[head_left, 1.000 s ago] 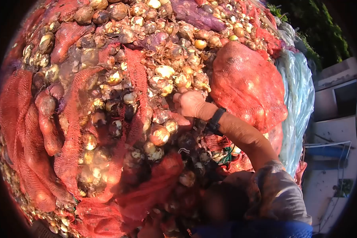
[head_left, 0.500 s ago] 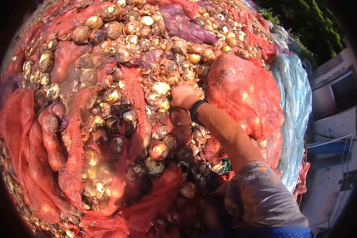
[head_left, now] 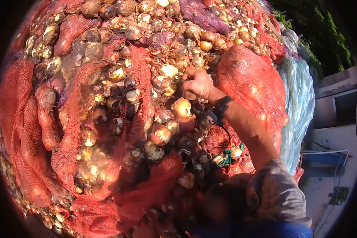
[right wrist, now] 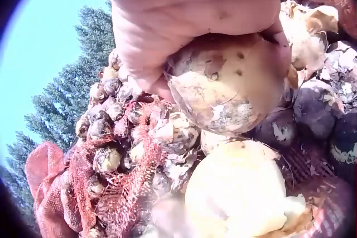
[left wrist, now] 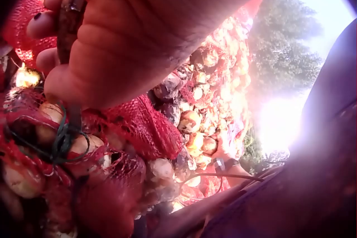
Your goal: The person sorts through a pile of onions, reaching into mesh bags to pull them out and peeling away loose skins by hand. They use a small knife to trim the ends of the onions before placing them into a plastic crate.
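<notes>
My right hand (head_left: 200, 84) grips a brown-skinned onion (right wrist: 223, 87), thumb on one side and fingers on the other. Just below it lies a pale, peeled-looking onion (head_left: 181, 107), large in the right wrist view. In the left wrist view, my left hand (left wrist: 128, 31) curls its fingers round a brown handle-like piece (left wrist: 70, 20); its far end is hidden by the thumb. Under that hand are a red mesh sack (left wrist: 139, 126) and a dark green tie (left wrist: 61, 143). The left hand is lost in shadow in the head view.
Loose onions (head_left: 160, 135) and dry skins cover the heap, with torn red netting (head_left: 139, 79) among them. A full red mesh sack (head_left: 250, 87) stands right of my right hand, beside clear plastic sheeting (head_left: 297, 111). Purple netting (head_left: 204, 16) lies at the back.
The right hand reached in among the onions and now holds one, drawn slightly back to the right. The pale onion below it has come into sight. The head view has shifted a little.
</notes>
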Action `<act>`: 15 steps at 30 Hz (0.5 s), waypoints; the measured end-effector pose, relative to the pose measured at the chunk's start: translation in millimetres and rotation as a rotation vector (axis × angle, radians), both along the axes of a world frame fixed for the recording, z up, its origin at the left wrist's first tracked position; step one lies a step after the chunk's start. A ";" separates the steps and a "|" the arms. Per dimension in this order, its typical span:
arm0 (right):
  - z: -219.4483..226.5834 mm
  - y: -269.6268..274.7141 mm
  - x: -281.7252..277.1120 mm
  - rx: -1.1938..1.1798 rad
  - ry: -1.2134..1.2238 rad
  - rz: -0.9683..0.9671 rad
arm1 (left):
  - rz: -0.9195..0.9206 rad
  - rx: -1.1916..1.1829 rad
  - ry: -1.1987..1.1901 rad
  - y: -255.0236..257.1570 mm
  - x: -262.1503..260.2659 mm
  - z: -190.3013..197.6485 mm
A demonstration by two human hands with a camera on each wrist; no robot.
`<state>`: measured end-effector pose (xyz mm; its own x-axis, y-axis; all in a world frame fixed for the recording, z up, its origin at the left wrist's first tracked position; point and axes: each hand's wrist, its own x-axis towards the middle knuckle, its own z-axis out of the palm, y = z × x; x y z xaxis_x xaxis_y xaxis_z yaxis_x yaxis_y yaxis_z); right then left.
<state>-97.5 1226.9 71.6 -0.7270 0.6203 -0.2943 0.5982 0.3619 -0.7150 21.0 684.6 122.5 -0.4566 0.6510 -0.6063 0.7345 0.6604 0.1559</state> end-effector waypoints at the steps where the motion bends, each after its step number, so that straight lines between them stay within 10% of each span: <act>1: 4.4 0.8 11.4 -0.116 0.070 -0.032 | 0.003 0.006 -0.003 -1.0 0.8 -0.1; 5: 19.0 -8.3 48.4 -0.110 -0.052 -0.051 | 0.001 0.038 0.013 -3.7 0.3 -2.1; 9: 0.7 -30.8 50.1 0.220 -0.306 0.422 | -0.046 0.077 0.075 -8.5 2.4 0.9; 15: -21.0 -11.6 -5.1 -0.037 -0.746 0.326 | -0.067 0.139 0.112 -18.9 7.8 -2.6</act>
